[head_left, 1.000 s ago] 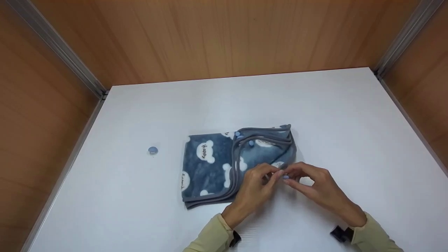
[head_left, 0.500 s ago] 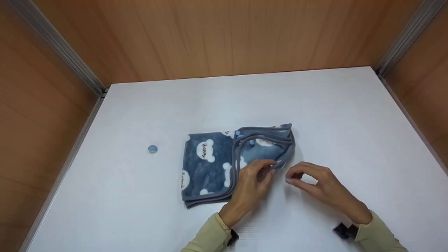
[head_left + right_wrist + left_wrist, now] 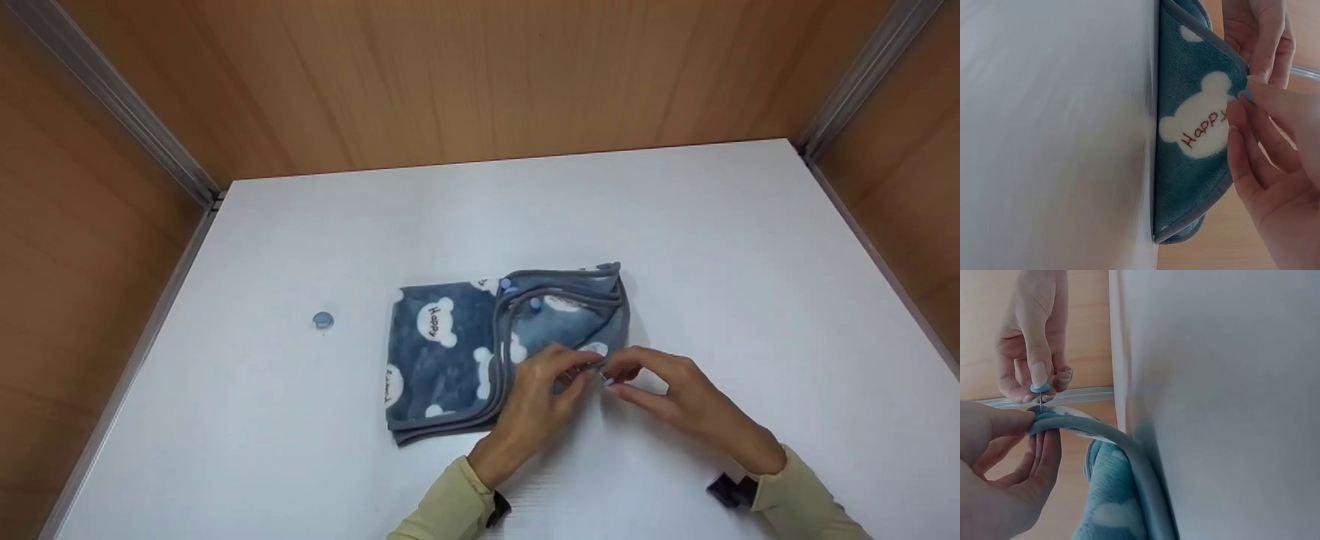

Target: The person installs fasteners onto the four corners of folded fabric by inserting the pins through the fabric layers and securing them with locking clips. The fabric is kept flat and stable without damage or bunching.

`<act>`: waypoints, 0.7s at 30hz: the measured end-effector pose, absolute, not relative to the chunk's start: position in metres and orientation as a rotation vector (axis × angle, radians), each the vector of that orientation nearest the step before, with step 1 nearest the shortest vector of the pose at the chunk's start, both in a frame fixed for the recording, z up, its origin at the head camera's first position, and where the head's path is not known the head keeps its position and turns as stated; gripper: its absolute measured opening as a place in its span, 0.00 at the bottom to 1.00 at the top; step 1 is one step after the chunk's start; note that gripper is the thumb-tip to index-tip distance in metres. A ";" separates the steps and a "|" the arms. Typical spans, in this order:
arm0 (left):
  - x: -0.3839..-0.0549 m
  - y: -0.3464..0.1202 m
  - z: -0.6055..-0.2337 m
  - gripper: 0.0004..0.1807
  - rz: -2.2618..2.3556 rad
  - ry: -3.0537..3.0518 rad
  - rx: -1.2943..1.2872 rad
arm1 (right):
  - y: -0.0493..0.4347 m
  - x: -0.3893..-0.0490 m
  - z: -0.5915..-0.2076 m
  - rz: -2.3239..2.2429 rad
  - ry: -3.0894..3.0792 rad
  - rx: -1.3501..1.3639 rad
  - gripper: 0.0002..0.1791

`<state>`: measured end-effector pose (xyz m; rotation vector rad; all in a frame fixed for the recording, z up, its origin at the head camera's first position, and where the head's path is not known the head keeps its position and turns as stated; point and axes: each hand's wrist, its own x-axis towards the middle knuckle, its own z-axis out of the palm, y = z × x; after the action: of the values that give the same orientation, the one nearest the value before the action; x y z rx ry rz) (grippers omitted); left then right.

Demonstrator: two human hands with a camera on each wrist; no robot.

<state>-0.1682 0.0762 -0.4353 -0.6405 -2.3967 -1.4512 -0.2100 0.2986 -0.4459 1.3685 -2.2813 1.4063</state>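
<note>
A folded blue blanket [image 3: 450,382] with white bear shapes and grey piping lies on the white table. My left hand [image 3: 534,394] pinches the raised corner of its near right edge. My right hand [image 3: 675,394] pinches a pin by its round blue head [image 3: 1040,388], just right of that corner. In the left wrist view the needle points down at the fabric beside my left fingers; whether its tip has gone in, I cannot tell. The right wrist view shows the raised blanket flap [image 3: 1202,124] reading "Happy", with my fingers over part of it.
Two blue round heads, one near the top seam [image 3: 506,284] and another beside the curved piping [image 3: 535,304], sit on the blanket. A similar blue-headed piece [image 3: 323,320] lies on the table to the left. Wooden panels [image 3: 480,82] stand around the table.
Half a second ago my right hand had drawn away from the corner with the pin; now it is back close against it. My left hand keeps hold of the blanket edge.
</note>
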 end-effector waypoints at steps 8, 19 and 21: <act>-0.169 0.076 -0.438 0.14 -1.416 -2.407 -0.666 | 0.299 -0.213 -0.451 1.376 -2.253 1.329 0.32; -0.163 0.077 -0.437 0.13 -1.280 -2.465 -0.667 | 0.300 -0.210 -0.446 1.282 -2.279 1.285 0.28; -0.163 0.077 -0.437 0.12 -1.274 -2.457 -0.679 | 0.300 -0.209 -0.445 1.269 -2.287 1.270 0.28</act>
<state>-0.1633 0.0765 -0.4368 -0.6794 -2.4573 -1.2738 -0.2094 0.3000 -0.4452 1.2696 -2.2868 1.2685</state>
